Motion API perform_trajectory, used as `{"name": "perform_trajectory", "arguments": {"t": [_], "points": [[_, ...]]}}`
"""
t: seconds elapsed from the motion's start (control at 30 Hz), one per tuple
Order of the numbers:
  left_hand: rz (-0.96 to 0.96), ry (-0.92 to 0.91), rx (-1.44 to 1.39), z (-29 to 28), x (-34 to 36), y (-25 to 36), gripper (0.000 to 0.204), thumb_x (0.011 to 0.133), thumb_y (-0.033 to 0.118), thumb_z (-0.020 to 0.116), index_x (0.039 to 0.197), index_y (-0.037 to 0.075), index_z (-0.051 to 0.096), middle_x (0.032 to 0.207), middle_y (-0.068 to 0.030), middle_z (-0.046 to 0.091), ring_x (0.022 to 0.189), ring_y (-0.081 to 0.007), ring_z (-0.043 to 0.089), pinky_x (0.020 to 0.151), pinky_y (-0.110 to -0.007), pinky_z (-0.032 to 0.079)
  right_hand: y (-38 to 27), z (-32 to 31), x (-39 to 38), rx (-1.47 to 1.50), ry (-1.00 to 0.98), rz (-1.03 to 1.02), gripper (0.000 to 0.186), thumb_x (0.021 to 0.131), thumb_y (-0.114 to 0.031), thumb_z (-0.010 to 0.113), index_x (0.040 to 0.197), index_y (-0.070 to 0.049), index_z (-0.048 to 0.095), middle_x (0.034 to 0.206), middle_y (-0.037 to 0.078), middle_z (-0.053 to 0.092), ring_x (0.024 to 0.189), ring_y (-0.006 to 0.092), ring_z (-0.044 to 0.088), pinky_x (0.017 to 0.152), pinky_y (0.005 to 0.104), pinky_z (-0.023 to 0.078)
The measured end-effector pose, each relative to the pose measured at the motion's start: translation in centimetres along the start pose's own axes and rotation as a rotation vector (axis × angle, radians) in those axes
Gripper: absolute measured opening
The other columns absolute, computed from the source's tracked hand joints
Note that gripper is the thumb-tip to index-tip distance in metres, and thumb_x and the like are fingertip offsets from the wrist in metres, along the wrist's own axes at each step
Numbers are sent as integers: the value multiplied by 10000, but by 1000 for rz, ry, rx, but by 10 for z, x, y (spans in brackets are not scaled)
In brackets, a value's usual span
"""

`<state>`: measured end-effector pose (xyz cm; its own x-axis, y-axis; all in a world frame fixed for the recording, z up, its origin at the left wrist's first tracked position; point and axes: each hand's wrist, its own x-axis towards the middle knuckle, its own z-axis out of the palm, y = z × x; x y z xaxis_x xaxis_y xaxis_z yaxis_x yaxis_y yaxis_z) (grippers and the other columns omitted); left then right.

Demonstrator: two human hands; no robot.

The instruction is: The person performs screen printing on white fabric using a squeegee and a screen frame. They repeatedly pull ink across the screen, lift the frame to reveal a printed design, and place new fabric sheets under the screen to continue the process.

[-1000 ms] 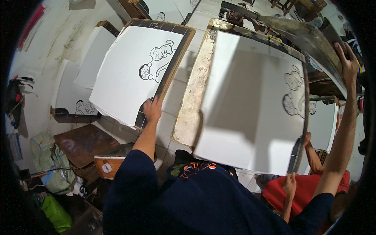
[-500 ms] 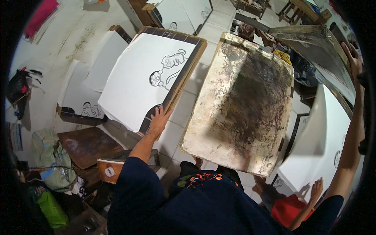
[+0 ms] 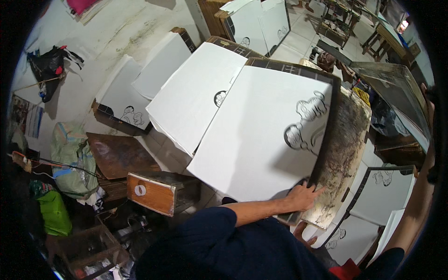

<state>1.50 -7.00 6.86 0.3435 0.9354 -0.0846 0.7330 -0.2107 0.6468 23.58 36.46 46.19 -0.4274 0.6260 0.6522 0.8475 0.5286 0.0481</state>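
Item one: white sheet (image 3: 247, 135) with a black-line cartoon drawing (image 3: 305, 114) at its right side, on a black-bordered board (image 3: 291, 70); located centre, overlapping the left part of a stained worktable (image 3: 345, 149). Whether it touches the tabletop cannot be told.

Left hand (image 3: 302, 198): at the board's near right corner, fingers spread over the black border; whether they close around the edge cannot be told.

Right hand (image 3: 425, 93): far right, dim, at the outer edge of a raised frame (image 3: 387, 74); its grip cannot be made out.

Second white sheet (image 3: 193, 93): left of item one, partly covered by it, cartoon head showing.

Left, near: wooden box (image 3: 150, 193) with an orange-brown face; brown panel (image 3: 119, 156); pale sack (image 3: 74, 161); bright green bag (image 3: 53, 212).

Right, near: board with further drawn sheets (image 3: 385, 196).
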Motion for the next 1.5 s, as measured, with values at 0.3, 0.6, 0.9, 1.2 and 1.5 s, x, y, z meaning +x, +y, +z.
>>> {"name": "perform_trajectory", "arguments": {"t": [0.3,0.6,0.9,1.2,1.5], "points": [[-1292,762,54,-73,-194,-292,953,799,660,799,1421,-19,553,1411,-267,600,1336,-432,541,1123,-553,399,7,2,-7,221,-188,65,740,914,-733,629,1215,-71,763,1000,114,764,865,184,707,823,336,539],[-860,617,-89,-68,-139,-243,705,776,569,855,1065,-42,657,1021,-247,740,968,-432,714,851,-502,554,-73,-34,-9,-41,-154,290,745,757,-777,725,969,-65,787,823,147,731,793,276,693,734,416,513],[-873,484,-121,-65,-116,-216,708,759,497,886,1071,-83,625,1040,-296,719,994,-467,697,890,-514,535,-69,-31,1,79,-114,290,799,747,-795,729,1080,-71,794,957,139,769,933,277,719,824,418,527],[-947,441,-185,-90,-95,-212,882,718,521,910,1220,-114,563,1163,-313,658,1106,-433,655,968,-476,507,-63,-36,18,34,-233,269,826,742,-804,737,1052,-40,790,942,164,766,920,284,721,816,427,537],[-1017,451,223,-93,-51,-187,1024,759,557,876,1419,-99,450,1407,-318,530,1324,-416,528,1071,-506,458,-87,-32,-58,49,-117,277,788,764,-807,724,912,-35,770,877,150,755,820,269,720,750,432,557]]}}
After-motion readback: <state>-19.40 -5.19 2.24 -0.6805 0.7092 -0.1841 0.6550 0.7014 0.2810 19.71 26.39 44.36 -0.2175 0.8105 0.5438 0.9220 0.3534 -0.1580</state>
